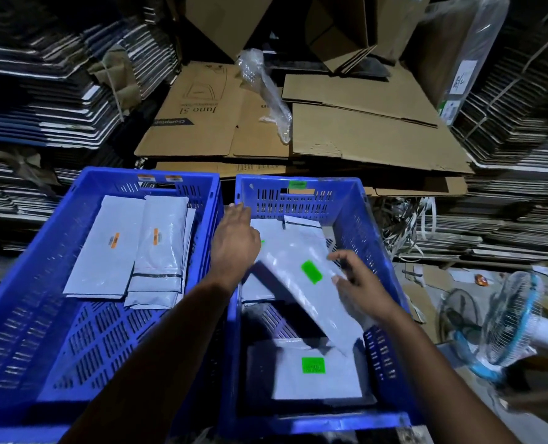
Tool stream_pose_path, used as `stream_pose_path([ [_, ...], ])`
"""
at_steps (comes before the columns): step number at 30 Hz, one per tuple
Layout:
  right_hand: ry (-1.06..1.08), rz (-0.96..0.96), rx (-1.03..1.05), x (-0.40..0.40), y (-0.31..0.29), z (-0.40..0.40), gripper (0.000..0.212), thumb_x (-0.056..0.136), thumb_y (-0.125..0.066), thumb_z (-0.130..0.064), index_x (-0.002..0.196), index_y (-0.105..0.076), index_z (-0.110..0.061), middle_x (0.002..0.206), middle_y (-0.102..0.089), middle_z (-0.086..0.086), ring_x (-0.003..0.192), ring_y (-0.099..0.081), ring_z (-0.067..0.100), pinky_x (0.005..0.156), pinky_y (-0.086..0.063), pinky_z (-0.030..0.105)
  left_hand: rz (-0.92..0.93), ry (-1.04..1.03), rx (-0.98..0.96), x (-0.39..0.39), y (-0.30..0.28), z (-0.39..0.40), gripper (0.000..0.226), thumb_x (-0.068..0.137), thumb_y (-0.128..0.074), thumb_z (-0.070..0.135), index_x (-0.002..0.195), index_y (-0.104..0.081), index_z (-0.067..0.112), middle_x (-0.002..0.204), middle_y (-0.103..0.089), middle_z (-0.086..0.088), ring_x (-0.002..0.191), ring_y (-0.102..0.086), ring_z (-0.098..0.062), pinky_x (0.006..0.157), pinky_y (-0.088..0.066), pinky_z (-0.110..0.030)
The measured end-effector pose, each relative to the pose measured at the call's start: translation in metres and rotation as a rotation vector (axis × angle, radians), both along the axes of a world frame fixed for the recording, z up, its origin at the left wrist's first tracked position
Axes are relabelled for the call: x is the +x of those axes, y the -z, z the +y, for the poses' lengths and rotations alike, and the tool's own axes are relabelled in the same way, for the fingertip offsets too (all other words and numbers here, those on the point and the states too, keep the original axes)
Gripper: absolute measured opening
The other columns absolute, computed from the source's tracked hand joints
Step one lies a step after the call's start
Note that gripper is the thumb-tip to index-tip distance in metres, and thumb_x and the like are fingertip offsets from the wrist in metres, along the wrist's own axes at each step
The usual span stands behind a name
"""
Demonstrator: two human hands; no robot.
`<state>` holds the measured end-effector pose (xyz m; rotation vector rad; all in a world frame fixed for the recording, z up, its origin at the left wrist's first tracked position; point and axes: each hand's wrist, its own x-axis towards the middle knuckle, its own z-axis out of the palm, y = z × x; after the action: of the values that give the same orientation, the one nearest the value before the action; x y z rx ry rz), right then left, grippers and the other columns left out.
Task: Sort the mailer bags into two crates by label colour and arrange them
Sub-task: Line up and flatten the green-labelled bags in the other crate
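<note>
Over right crate [375, 219], right hand [359, 283] grips blurred green-labelled mailer [301, 283], left hand [234, 241] open.

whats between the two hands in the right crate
Head view: a tilted grey mailer bag with a green label spans from the left hand to the right hand.

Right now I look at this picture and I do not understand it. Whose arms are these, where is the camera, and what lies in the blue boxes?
There is no machine here. A person wears one camera on the head, looking down at their own bare hands. Two blue crates stand side by side. The left crate holds grey mailer bags with orange labels. The right crate holds bags with green labels, one lying flat near the person. The right hand grips a tilted green-label bag above that crate. The left hand reaches into the same crate, fingers straight. Flattened cardboard is piled behind, and a fan lies at the right.
</note>
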<state>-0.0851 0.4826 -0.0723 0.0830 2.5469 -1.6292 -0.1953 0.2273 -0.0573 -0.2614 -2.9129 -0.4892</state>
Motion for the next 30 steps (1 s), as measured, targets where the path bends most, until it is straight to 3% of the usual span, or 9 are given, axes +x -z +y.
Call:
stream_pose_path([
  [5,0.355,-0.04,0.042,-0.058,0.015,-0.005,0.037,0.099,-0.049,-0.003,0.111,-0.064,-0.035,0.112,-0.065,0.005,0.087,-0.06,0.021,0.071,-0.044,0.027,-0.015,0.07,-0.263,-0.004,0.004,0.005,0.057,0.101,-0.033,0.027,0.154,-0.026,0.008,0.161,-0.027,-0.009,0.152,-0.017,-0.024,0.124,-0.016,-0.04],
  [9,0.197,-0.158,0.293,-0.093,0.037,-0.013,0.036,0.097,-0.057,-0.005,0.133,-0.06,-0.011,0.137,-0.058,0.015,0.123,-0.056,0.032,0.098,-0.044,0.032,-0.042,0.084,-0.333,-0.008,0.007,0.006,0.057,0.101,-0.033,0.03,0.154,-0.026,0.009,0.161,-0.028,-0.008,0.152,-0.017,-0.024,0.122,-0.02,-0.041],
  [16,0.091,-0.122,0.694,-0.109,0.048,-0.017,0.041,0.098,-0.05,-0.04,0.138,-0.051,-0.03,0.15,-0.033,0.013,0.137,-0.03,0.035,0.107,-0.034,0.051,0.012,0.203,-0.589,-0.01,0.03,0.024,0.053,0.097,-0.03,0.02,0.146,-0.035,0.0,0.151,-0.038,-0.022,0.148,-0.02,-0.037,0.12,-0.016,-0.052],
  [19,-0.043,-0.125,0.673,-0.127,0.056,-0.019,0.056,0.102,-0.032,-0.051,0.153,-0.03,-0.028,0.161,-0.019,0.013,0.149,-0.016,0.031,0.117,-0.024,0.051,-0.113,0.147,-0.484,-0.018,0.051,0.05,0.056,0.097,-0.022,0.015,0.149,-0.031,-0.001,0.153,-0.035,-0.023,0.148,-0.023,-0.037,0.118,-0.022,-0.048],
  [22,-0.12,-0.165,0.635,-0.143,0.072,-0.025,0.064,0.103,-0.02,-0.055,0.159,-0.01,-0.026,0.167,-0.002,0.011,0.154,-0.001,0.028,0.123,-0.01,0.049,-0.163,0.053,-0.279,-0.031,0.089,0.062,0.062,0.084,-0.021,0.015,0.126,-0.064,0.0,0.133,-0.062,-0.02,0.123,-0.06,-0.035,0.097,-0.051,-0.043],
  [24,-0.197,-0.168,0.733,-0.144,0.083,-0.028,0.063,0.104,-0.017,-0.053,0.159,0.0,-0.028,0.167,0.008,0.009,0.154,0.008,0.028,0.124,0.0,0.05,-0.279,0.006,-0.186,-0.042,0.124,0.061,0.054,0.08,-0.033,0.022,0.11,-0.076,0.007,0.118,-0.071,-0.014,0.106,-0.07,-0.031,0.083,-0.058,-0.038],
  [26,-0.246,-0.139,0.816,-0.143,0.092,-0.029,0.062,0.105,-0.016,-0.05,0.159,0.007,-0.03,0.166,0.014,0.007,0.153,0.015,0.029,0.123,0.004,0.05,-0.338,-0.026,-0.102,-0.051,0.147,0.062,0.047,0.084,-0.046,0.029,0.12,-0.072,0.014,0.13,-0.065,-0.011,0.116,-0.066,-0.03,0.091,-0.054,-0.039],
  [28,-0.27,-0.09,0.855,-0.143,0.099,-0.03,0.062,0.104,-0.018,-0.048,0.158,0.01,-0.032,0.166,0.015,0.005,0.152,0.018,0.028,0.124,0.003,0.05,-0.27,-0.032,0.004,-0.048,0.153,0.067,0.051,0.085,-0.057,0.028,0.136,-0.059,0.022,0.149,-0.046,-0.003,0.133,-0.052,-0.03,0.109,-0.034,-0.044],
  [30,-0.303,-0.047,0.899,-0.145,0.103,-0.029,0.063,0.104,-0.019,-0.048,0.157,0.011,-0.032,0.166,0.017,0.002,0.152,0.019,0.028,0.124,0.002,0.05,-0.208,-0.019,0.079,-0.041,0.156,0.069,0.052,0.088,-0.052,0.029,0.14,-0.054,0.025,0.153,-0.04,-0.001,0.137,-0.047,-0.029,0.112,-0.023,-0.045],
])
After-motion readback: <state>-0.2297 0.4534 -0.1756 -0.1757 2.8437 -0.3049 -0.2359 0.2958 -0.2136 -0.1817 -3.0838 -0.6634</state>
